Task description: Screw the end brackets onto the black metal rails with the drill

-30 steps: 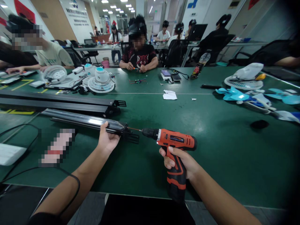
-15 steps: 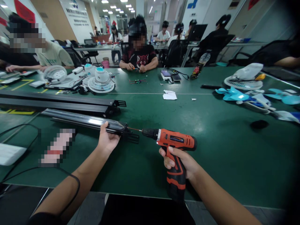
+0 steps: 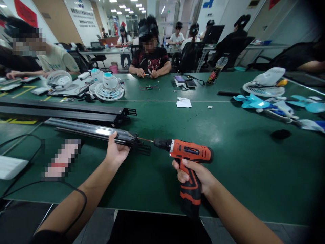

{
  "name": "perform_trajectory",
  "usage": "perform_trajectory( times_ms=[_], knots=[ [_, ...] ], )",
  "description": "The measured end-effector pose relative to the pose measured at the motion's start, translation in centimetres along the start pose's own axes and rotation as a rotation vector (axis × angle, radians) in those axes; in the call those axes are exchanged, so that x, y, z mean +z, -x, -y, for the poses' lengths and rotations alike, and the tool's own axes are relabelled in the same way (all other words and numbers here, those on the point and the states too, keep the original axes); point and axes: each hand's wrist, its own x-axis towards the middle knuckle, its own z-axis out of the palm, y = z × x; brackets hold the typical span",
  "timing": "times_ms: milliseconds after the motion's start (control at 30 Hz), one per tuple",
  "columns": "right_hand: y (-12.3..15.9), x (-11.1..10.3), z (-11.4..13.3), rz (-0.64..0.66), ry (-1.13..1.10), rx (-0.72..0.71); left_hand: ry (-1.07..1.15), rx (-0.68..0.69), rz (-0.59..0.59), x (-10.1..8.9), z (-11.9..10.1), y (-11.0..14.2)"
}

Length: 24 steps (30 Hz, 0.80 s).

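My left hand (image 3: 117, 150) is closed around the near end of a long black bar-shaped housing (image 3: 93, 130) with a glossy top, its thumb on the upper face and its other fingers partly hidden. A slotted black bracket (image 3: 143, 148) sticks out of that end. In my right hand (image 3: 195, 173) is an orange and black cordless drill (image 3: 191, 151), gripped by its handle. The drill's long thin bit (image 3: 146, 139) points left and reaches the end of the housing; whether it sits in a screw there is too small to tell.
Two more black housings (image 3: 63, 113) lie behind on the green table (image 3: 228, 179). A blurred-out pink item (image 3: 62, 159), a white box (image 3: 12, 167) and a black cable (image 3: 85, 200) are at left. Fan parts (image 3: 110, 89), paper (image 3: 184, 102), a bottle (image 3: 217, 71) and blue fan blades (image 3: 254, 101) stand farther off.
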Motion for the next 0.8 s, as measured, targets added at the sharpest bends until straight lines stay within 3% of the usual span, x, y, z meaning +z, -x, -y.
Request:
perform_trajectory(
  times_ms=[800],
  knots=[
    [-0.08,-0.19,-0.11,0.001,0.028,-0.010,-0.013,0.004,-0.015,0.15,0.00,0.03]
  ],
)
